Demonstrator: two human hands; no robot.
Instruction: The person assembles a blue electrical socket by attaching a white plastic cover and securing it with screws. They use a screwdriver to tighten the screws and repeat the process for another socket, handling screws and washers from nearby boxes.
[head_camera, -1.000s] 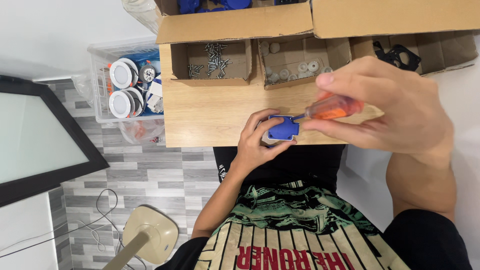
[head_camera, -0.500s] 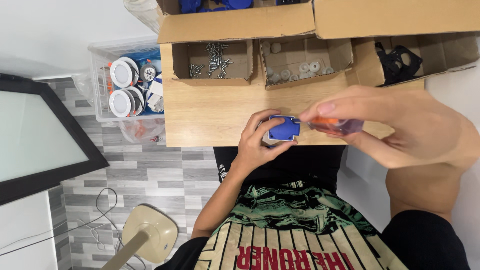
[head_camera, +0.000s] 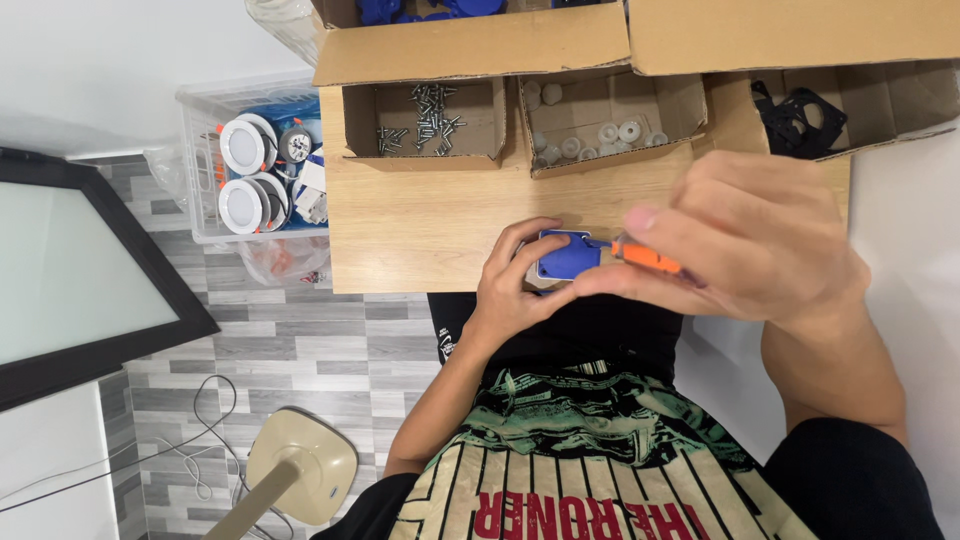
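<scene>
1. Our left hand (head_camera: 510, 290) wraps its fingers around the small blue square part (head_camera: 566, 254), holding it at the near edge of the wooden table (head_camera: 420, 230)
2. Our right hand (head_camera: 745, 250) pinches the orange-handled screwdriver (head_camera: 648, 255), its tip touching the part
3. Since a second ago, the screwdriver has swung lower and flatter, so we judge the screw is being turned
4. Behind, a cardboard box of screws (head_camera: 425, 120) sits open

Left hand (head_camera: 510, 290) fingers curled in a grip, right hand (head_camera: 750, 245) closed in a pinch, forearms converging.
</scene>
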